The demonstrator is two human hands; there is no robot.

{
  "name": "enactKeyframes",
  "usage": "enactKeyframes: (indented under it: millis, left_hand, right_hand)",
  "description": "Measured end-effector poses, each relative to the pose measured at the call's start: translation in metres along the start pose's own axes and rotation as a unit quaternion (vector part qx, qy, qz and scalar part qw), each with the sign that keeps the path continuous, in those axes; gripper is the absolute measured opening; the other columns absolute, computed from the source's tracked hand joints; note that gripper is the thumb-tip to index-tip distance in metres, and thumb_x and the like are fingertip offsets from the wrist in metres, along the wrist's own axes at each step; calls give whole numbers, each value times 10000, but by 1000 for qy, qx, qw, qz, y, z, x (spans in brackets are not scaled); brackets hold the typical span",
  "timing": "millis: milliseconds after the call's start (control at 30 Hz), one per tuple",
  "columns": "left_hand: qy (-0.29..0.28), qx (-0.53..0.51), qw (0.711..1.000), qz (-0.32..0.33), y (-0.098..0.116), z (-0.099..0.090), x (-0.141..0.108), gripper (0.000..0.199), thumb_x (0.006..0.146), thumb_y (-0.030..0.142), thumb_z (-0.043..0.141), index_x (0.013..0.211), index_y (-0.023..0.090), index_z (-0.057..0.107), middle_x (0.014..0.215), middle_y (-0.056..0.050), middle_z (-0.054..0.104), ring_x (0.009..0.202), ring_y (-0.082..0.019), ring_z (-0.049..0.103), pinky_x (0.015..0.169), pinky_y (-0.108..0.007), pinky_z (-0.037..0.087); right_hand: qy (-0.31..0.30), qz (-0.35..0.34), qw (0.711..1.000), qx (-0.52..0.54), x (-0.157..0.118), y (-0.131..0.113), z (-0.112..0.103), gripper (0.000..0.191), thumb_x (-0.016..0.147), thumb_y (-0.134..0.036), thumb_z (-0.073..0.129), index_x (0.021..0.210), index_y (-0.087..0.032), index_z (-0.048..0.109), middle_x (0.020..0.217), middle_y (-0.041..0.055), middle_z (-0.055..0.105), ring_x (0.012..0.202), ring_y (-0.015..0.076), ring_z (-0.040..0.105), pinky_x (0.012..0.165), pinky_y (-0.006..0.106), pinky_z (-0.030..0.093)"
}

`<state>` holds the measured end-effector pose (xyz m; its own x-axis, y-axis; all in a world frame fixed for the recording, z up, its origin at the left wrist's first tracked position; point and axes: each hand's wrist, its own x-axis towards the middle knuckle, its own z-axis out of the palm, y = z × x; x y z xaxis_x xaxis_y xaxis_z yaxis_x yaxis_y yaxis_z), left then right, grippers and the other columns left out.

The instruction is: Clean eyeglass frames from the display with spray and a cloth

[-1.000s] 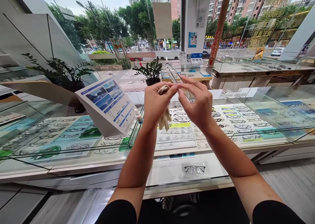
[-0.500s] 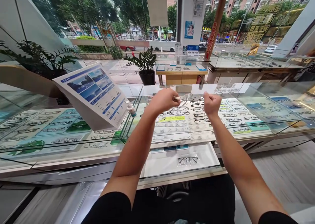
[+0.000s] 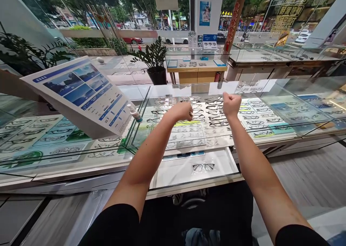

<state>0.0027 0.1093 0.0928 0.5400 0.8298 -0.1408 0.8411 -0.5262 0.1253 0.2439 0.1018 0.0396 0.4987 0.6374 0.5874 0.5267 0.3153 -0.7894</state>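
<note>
My left hand is closed above the glass display counter. A small pale bit shows at its fingertips; I cannot make out what it belongs to. Off to the right, my right hand makes a fist above the counter, and anything inside it is hidden. Rows of eyeglasses lie under the glass below and between the two hands. Nearer my body, a pair of dark-framed eyeglasses in clear wrapping lies in an open white drawer.
A tent-shaped printed sign and a small spray bottle stand on the counter at left. White paper sheets lie along its far edge. Beyond are a potted plant, another display stand and the shop window.
My left hand has come lower, and the clear object seen beside its fingers before no longer shows. The right fist has stayed nearly in place. The view has tipped down slightly.
</note>
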Motion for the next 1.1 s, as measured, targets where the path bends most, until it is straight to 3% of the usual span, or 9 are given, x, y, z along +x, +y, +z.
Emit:
enactKeyframes:
  millis: [467, 567, 667, 733, 933, 1100]
  left_hand:
    - [-33, -4, 999, -16, -9, 11, 14, 94, 738, 242, 812, 823, 200, 820, 890, -102, 802, 862, -268, 702, 716, -318, 441]
    - [-5, 4, 1000, -26, -12, 11, 17, 134, 754, 268, 795, 868, 217, 843, 894, -98, 814, 853, -270, 711, 720, -326, 464]
    - [45, 19, 998, -46, -13, 10, 24, 313, 767, 258, 777, 1061, 221, 876, 1028, -120, 843, 967, -309, 735, 787, -350, 511]
    - [49, 25, 997, -53, -14, 9, 29, 420, 761, 243, 778, 1169, 216, 873, 1119, -130, 848, 1030, -327, 735, 826, -364, 527]
    - [13, 21, 999, -40, -20, 12, 41, 253, 731, 263, 792, 964, 239, 888, 945, -86, 845, 890, -260, 720, 754, -310, 489]
    - [6, 24, 999, -44, -16, 12, 41, 230, 697, 273, 791, 906, 226, 874, 884, -93, 831, 816, -244, 703, 694, -294, 452]
  right_hand:
    - [-25, -23, 999, 33, -4, 2, 11, 633, 1003, -239, 634, 545, -277, 198, 557, -74, 151, 515, 103, 163, 553, 356, 183]
    - [-30, -14, 998, 46, -6, -2, 14, 639, 1014, -220, 631, 553, -279, 192, 559, -75, 153, 521, 107, 168, 565, 351, 190]
    - [-41, -12, 997, 63, -8, -7, 17, 636, 1020, -210, 620, 556, -279, 192, 562, -75, 157, 528, 108, 171, 571, 343, 207]
    - [-50, -10, 996, 71, -10, -10, 18, 638, 1020, -216, 616, 553, -279, 185, 560, -74, 159, 529, 106, 169, 567, 340, 211]
    - [-64, -21, 996, 53, -14, -13, 20, 651, 1039, -375, 608, 554, -275, 185, 541, -64, 170, 533, 112, 179, 555, 347, 210]
    - [-71, -53, 995, 46, -18, -11, 20, 662, 1036, -467, 597, 547, -270, 197, 529, -66, 173, 523, 111, 186, 561, 358, 187]
